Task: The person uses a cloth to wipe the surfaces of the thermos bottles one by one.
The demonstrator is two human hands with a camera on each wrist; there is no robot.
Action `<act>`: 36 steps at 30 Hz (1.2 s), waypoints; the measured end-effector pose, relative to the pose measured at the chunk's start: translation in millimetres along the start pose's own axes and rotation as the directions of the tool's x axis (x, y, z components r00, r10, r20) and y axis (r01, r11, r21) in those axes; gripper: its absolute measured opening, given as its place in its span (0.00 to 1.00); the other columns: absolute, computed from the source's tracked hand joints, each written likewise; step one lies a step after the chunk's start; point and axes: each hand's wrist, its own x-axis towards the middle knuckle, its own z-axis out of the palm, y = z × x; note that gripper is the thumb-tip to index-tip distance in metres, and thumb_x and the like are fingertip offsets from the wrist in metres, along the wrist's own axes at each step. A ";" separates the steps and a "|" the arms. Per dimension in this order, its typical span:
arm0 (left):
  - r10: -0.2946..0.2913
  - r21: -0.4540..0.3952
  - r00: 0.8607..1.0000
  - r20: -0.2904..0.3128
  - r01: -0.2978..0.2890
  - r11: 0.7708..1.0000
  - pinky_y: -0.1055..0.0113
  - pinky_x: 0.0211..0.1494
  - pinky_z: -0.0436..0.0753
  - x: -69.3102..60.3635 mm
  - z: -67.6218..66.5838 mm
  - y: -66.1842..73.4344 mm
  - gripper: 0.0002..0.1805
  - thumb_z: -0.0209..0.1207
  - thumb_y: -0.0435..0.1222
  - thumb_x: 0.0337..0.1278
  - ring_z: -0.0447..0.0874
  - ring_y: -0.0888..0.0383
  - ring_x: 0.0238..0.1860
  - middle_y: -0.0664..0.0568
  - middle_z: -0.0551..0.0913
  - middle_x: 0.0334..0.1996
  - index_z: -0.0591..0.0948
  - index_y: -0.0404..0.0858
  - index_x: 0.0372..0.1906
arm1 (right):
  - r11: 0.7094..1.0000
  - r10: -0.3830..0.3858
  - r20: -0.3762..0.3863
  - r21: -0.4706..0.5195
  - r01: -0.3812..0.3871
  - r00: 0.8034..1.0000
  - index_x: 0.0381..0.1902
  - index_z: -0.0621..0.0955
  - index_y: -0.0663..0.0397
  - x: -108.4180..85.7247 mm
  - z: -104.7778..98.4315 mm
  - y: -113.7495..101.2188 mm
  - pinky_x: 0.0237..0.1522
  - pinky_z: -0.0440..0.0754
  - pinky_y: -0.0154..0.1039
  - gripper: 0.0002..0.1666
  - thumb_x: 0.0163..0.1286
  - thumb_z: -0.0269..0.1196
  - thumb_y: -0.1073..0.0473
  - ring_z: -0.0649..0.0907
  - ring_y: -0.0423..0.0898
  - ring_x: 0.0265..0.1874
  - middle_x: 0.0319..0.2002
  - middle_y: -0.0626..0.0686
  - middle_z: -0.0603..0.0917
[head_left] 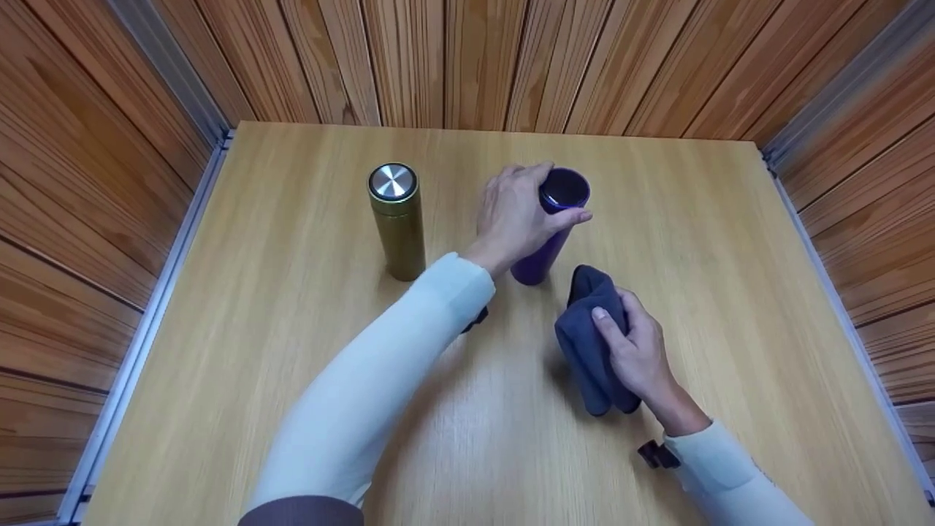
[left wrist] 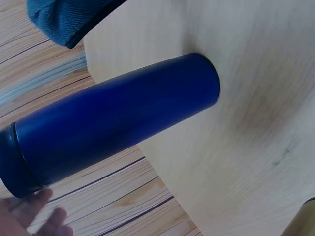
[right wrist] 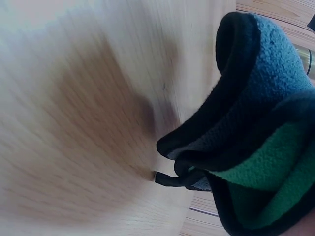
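A purple-blue bottle (head_left: 539, 260) (left wrist: 118, 118) stands on the table with a dark top. My left hand (head_left: 515, 212) (left wrist: 32, 216) is at its upper end, thumb on the near side and fingers around the far left side. In my right hand (head_left: 643, 354) is a folded dark blue-grey cloth (head_left: 590, 343) (left wrist: 74, 17), gripped between thumb and fingers to the right and in front of the bottle. The right wrist view shows the cloth (right wrist: 280, 59) with black edging and a green inner face; that hand is mostly hidden there.
A gold-green bottle (head_left: 402, 237) with a shiny silver lid stands upright left of my left hand. The wooden table (head_left: 256, 241) has its far edge near wood-plank walls (head_left: 475, 66), with metal rails (head_left: 157, 314) along the sides.
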 end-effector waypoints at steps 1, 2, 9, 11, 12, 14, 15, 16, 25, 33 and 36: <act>-0.005 -0.003 1.000 0.015 0.005 1.000 0.59 0.73 0.65 0.9 -0.2 0.3 0.51 0.65 0.68 0.53 0.71 0.54 0.67 0.52 0.78 0.67 0.69 0.43 0.76 | 1.000 0.002 0.002 0.002 -0.002 1.000 0.65 0.77 0.61 0.0 -0.1 0.0 0.52 0.73 0.30 0.21 0.78 0.58 0.61 0.80 0.48 0.48 0.55 0.59 0.84; -0.006 -0.003 1.000 0.031 0.006 1.000 0.59 0.72 0.66 1.7 -0.4 0.7 0.51 0.65 0.68 0.53 0.71 0.54 0.66 0.52 0.77 0.68 0.69 0.43 0.76 | 1.000 0.005 0.004 0.003 -0.005 1.000 0.65 0.77 0.60 -0.2 -0.3 -0.2 0.52 0.73 0.30 0.21 0.78 0.58 0.61 0.80 0.48 0.48 0.55 0.59 0.84; 0.016 0.013 0.994 0.105 -0.017 1.000 0.62 0.70 0.69 5.0 0.2 -1.3 0.48 0.63 0.65 0.58 0.68 0.55 0.66 0.51 0.74 0.67 0.68 0.41 0.76 | 1.000 0.017 0.018 0.003 -0.017 1.000 0.66 0.76 0.61 -0.9 0.5 -0.1 0.53 0.73 0.31 0.21 0.79 0.57 0.60 0.79 0.49 0.50 0.56 0.59 0.83; 0.015 0.003 0.995 0.104 -0.015 1.000 0.62 0.69 0.69 4.5 -1.0 -3.1 0.47 0.63 0.65 0.59 0.68 0.56 0.65 0.52 0.74 0.66 0.69 0.41 0.75 | 1.000 0.017 0.015 -0.002 -0.017 1.000 0.66 0.76 0.61 -0.7 0.6 0.4 0.54 0.72 0.31 0.21 0.79 0.57 0.60 0.79 0.49 0.50 0.57 0.59 0.83; 0.016 -0.002 0.995 0.102 -0.015 1.000 0.62 0.70 0.69 4.3 -1.9 -4.0 0.47 0.63 0.65 0.58 0.69 0.55 0.65 0.52 0.75 0.66 0.69 0.40 0.74 | 1.000 0.016 0.013 -0.001 -0.016 1.000 0.66 0.76 0.61 -0.8 0.5 0.6 0.54 0.72 0.31 0.21 0.79 0.57 0.60 0.79 0.49 0.50 0.57 0.59 0.83; 0.016 -0.015 0.994 0.104 -0.014 1.000 0.62 0.70 0.69 3.4 -4.0 -5.8 0.47 0.64 0.64 0.58 0.69 0.55 0.65 0.51 0.75 0.65 0.70 0.40 0.74 | 1.000 0.015 0.010 0.003 -0.015 1.000 0.66 0.76 0.61 -1.4 0.3 0.5 0.54 0.72 0.31 0.21 0.79 0.57 0.60 0.79 0.48 0.50 0.57 0.59 0.83; 0.018 -0.021 0.994 0.104 -0.016 1.000 0.62 0.70 0.69 2.8 -5.1 -6.6 0.47 0.65 0.64 0.58 0.69 0.55 0.65 0.51 0.75 0.65 0.70 0.40 0.74 | 1.000 0.014 0.008 0.012 -0.014 1.000 0.65 0.77 0.61 -1.7 0.2 0.3 0.54 0.73 0.31 0.21 0.79 0.57 0.60 0.80 0.48 0.49 0.56 0.59 0.83; 0.018 -0.025 0.994 0.108 -0.016 1.000 0.62 0.70 0.69 2.0 -6.3 -7.3 0.47 0.65 0.64 0.57 0.69 0.55 0.66 0.50 0.74 0.66 0.70 0.40 0.74 | 1.000 0.012 0.007 0.016 -0.012 1.000 0.65 0.77 0.61 -1.9 0.2 0.5 0.54 0.73 0.30 0.21 0.79 0.57 0.61 0.80 0.47 0.49 0.56 0.59 0.84; -0.026 -0.099 0.988 0.149 0.041 0.994 0.61 0.67 0.76 -7.0 -16.6 -12.9 0.46 0.69 0.61 0.55 0.71 0.55 0.63 0.49 0.72 0.66 0.71 0.41 0.74 | 1.000 -0.001 0.001 0.028 0.000 1.000 0.65 0.76 0.62 -2.2 1.0 2.1 0.54 0.73 0.30 0.21 0.79 0.57 0.61 0.80 0.45 0.49 0.56 0.60 0.84; -0.014 -0.120 0.987 0.159 0.033 0.992 0.61 0.62 0.80 -19.8 -27.2 -20.5 0.45 0.71 0.59 0.54 0.74 0.55 0.59 0.49 0.75 0.60 0.73 0.40 0.71 | 1.000 0.011 0.023 0.016 -0.011 1.000 0.67 0.75 0.61 -3.0 1.1 2.9 0.54 0.72 0.32 0.22 0.79 0.56 0.60 0.79 0.48 0.50 0.57 0.59 0.83; -0.002 -0.106 0.989 0.149 0.018 0.994 0.62 0.62 0.80 -24.6 -30.5 -22.7 0.44 0.71 0.59 0.54 0.74 0.55 0.59 0.49 0.76 0.60 0.74 0.39 0.71 | 1.000 0.011 0.026 0.020 -0.011 1.000 0.67 0.75 0.61 -2.9 0.6 2.5 0.54 0.73 0.32 0.22 0.79 0.56 0.60 0.79 0.49 0.50 0.57 0.59 0.83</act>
